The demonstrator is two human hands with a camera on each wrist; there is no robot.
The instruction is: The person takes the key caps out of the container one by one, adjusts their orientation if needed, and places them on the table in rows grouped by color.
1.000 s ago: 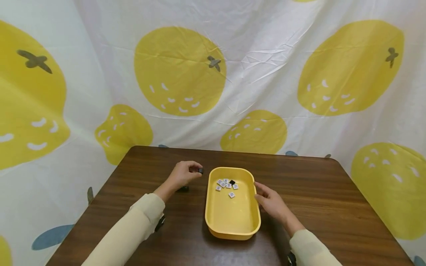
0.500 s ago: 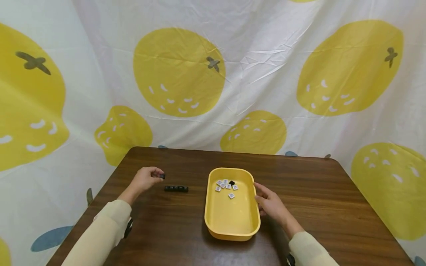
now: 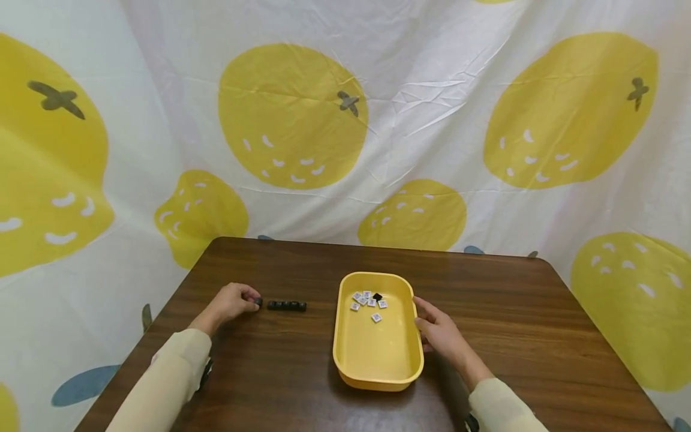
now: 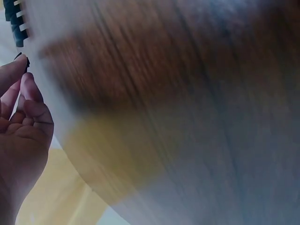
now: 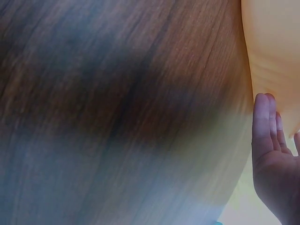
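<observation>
In the head view my left hand [image 3: 233, 302] pinches a small black keycap-shaped piece [image 3: 258, 302] between thumb and fingertips, low over the table at the left. Just right of it lies a straight row of several like black pieces [image 3: 287, 306], with a narrow gap between. The left wrist view shows the pinched piece [image 4: 26, 63] at the fingertips, under the row's tapered ends [image 4: 18, 29]. My right hand [image 3: 441, 327] rests against the right side of a yellow tray [image 3: 378, 383]; in the right wrist view its fingers [image 5: 261, 123] lie straight along the tray's wall.
Inside the tray, toward its far end, lie several small white square tiles [image 3: 376, 317] with printed marks and one black piece [image 3: 377, 297]. The brown wooden table [image 3: 502, 288] ends at a lemon-print curtain [image 3: 410, 132] behind and at both sides.
My left hand has carried the black piece from beside the tray leftward past the row, then lowered it near the row's left end. The right hand stays at the tray.
</observation>
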